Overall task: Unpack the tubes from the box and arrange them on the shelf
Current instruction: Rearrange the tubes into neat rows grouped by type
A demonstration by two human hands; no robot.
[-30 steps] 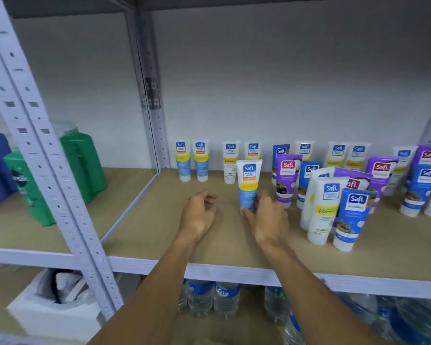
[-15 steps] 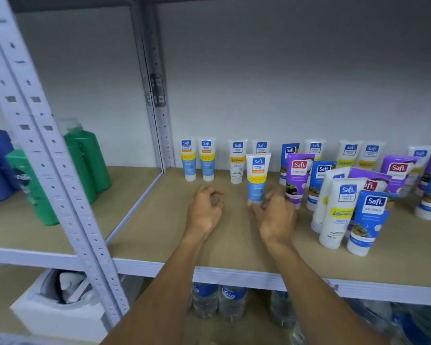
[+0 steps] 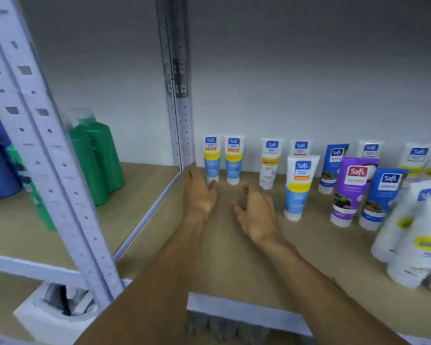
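Two tubes upright, caps down, near left hand, right hand empty

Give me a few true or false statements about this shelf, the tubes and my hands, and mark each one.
1. The right hand grips a tube. False: it holds nothing.
2. The left hand is near the leftmost tube of the back row. True.
3. Green bottles stand left of both hands. True.
4. The purple tube lies flat on the shelf. False: it stands on its cap.
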